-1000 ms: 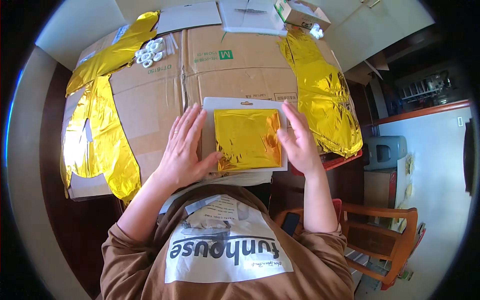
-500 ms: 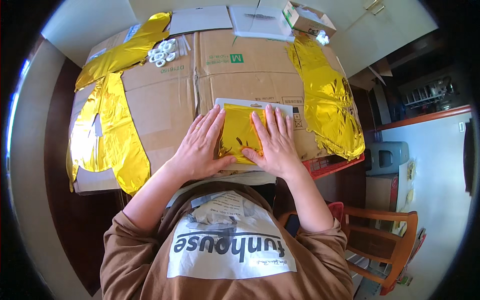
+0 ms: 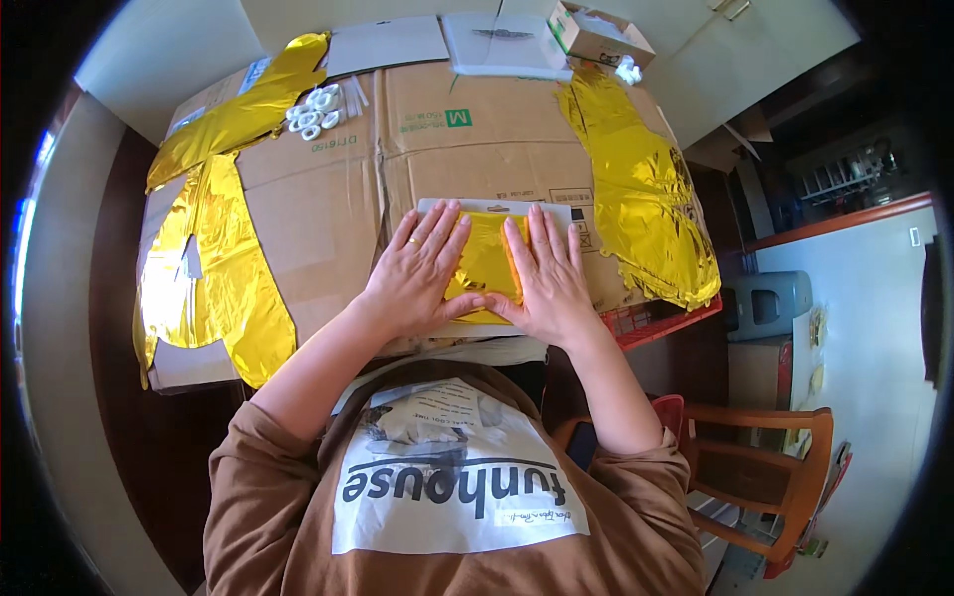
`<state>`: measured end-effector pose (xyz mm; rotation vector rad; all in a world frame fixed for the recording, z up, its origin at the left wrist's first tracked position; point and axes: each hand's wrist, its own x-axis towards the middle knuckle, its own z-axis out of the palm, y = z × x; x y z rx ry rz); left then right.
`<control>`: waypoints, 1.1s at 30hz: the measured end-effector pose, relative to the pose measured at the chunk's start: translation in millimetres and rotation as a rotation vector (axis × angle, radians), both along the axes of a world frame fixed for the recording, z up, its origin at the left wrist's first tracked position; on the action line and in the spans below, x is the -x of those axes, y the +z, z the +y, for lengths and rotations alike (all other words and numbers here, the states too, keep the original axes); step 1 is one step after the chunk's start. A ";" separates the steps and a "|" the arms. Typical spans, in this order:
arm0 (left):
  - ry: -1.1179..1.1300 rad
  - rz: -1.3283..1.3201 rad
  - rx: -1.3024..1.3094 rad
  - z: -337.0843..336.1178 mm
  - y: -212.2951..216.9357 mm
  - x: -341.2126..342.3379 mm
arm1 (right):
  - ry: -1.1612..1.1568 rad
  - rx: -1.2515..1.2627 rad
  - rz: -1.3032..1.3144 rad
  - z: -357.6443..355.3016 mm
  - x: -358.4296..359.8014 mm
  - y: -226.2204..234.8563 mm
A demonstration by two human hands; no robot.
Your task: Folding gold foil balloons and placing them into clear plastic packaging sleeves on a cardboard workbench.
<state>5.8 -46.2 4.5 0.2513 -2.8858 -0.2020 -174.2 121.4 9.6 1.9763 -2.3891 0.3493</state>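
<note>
A folded piece of shiny gold foil [image 3: 485, 248], which looks like a flat foil balloon, lies on a pale card with a hang slot [image 3: 563, 213] at the table's near edge. My left hand [image 3: 415, 270] rests flat on the foil's left part and the card, fingers stretched out, a ring on one. Over the right edge my right hand [image 3: 550, 278] lies flat too, its fingers slightly spread. The two thumbs nearly meet at the foil's near side. Both hands press down without gripping, and they hide the foil's side edges.
Flat gold foil balloons lie at the left [image 3: 234, 278] and right [image 3: 651, 189] of the cardboard-covered table [image 3: 308, 209]. White rings [image 3: 316, 111], thin clear strips [image 3: 355, 96], a pale card stack [image 3: 388, 46], clear bags [image 3: 507, 48] and an open box [image 3: 601, 36] sit farther back. A wooden chair [image 3: 820, 462] stands right.
My left hand has slid right and slightly farther away, covering more of the foil. The right hand stays nearly in place, and the thumbs have come together. The view has shifted slightly.
</note>
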 end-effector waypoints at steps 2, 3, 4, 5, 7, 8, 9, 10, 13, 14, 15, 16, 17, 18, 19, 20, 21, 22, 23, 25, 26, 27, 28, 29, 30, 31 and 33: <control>-0.001 0.000 -0.001 0.1 0.4 -1.6 | -0.046 0.020 0.028 6.1 3.3 -6.0; -0.001 0.005 -0.010 0.6 0.0 -2.6 | -0.067 0.028 0.039 8.5 3.6 -9.1; 0.002 0.008 -0.005 1.8 0.0 -1.8 | -0.074 0.032 0.015 9.5 4.7 -11.2; 0.004 0.011 0.000 2.7 1.1 -0.9 | -0.081 0.036 -0.010 9.7 5.9 -12.4; 0.018 0.017 0.005 2.7 2.2 -1.4 | -0.076 0.024 -0.027 6.3 8.0 -11.3; 0.028 0.022 0.003 4.2 0.4 -3.2 | -0.065 0.007 -0.018 4.4 8.9 -10.1; 0.038 0.030 0.001 5.1 1.5 -3.6 | -0.055 -0.011 -0.005 2.2 10.8 -7.6; 0.049 0.010 -0.023 6.1 3.5 -3.9 | -0.047 -0.024 -0.009 0.8 11.9 -5.2; 0.066 0.007 -0.077 8.5 9.6 -2.7 | -0.029 -0.057 -0.017 -0.2 14.7 0.7; 0.066 0.016 -0.083 9.0 10.0 -3.4 | -0.017 -0.071 -0.055 0.9 15.7 3.0; 0.069 0.006 -0.094 8.4 11.8 -3.3 | -0.005 -0.084 -0.089 1.7 18.3 5.5; 0.074 -0.008 -0.105 8.0 13.4 -3.3 | 0.009 -0.098 -0.126 1.7 22.3 8.4; 0.082 -0.002 -0.125 7.5 14.1 -3.8 | 0.030 -0.051 -0.171 1.8 28.8 15.8; 0.092 -0.017 -0.125 7.8 14.3 -3.5 | 0.019 -0.024 -0.340 -4.3 43.4 28.3; 0.097 -0.020 -0.134 7.9 15.0 -5.0 | 0.013 -0.004 -0.514 -11.9 59.4 42.9; 0.106 -0.024 -0.144 6.3 16.6 -6.5 | 0.012 0.013 -0.688 -26.5 73.0 54.4; 0.103 -0.049 -0.147 6.1 19.1 -5.9 | -0.061 0.137 -0.746 -47.2 88.4 62.7; 0.098 -0.041 -0.162 5.7 19.9 -5.8 | -0.033 0.285 -0.637 -74.6 108.7 68.9; 0.091 -0.029 -0.177 4.4 19.7 -4.9 | -0.015 0.372 -0.648 -107.2 131.4 73.8; 0.089 -0.004 -0.237 3.0 19.5 -4.8 | -0.137 0.369 -0.612 -183.7 181.3 68.0; 0.078 -0.012 -0.257 2.8 21.7 -4.0 | -0.218 0.353 -0.651 -221.4 212.0 54.5; 0.077 -0.021 -0.274 1.7 24.0 -4.4 | -0.289 0.335 -0.694 -256.7 237.2 37.1; 0.084 -0.031 -0.290 0.0 24.5 -6.1 | -0.389 0.269 -0.568 -284.9 251.1 26.4; 0.087 -0.029 -0.317 -1.0 23.1 -9.2 | -0.485 0.204 -0.444 -310.9 259.3 17.4; 0.083 -0.025 -0.342 -1.7 24.5 -10.0 | -0.591 0.146 -0.317 -326.9 266.3 9.8; 0.100 -0.007 -0.396 -2.0 25.9 -12.5 | -0.633 0.206 -0.013 -329.5 257.1 -4.1; 0.120 0.064 -0.498 -8.2 29.6 -14.7 | -0.619 0.032 -0.263 -345.0 267.3 -3.3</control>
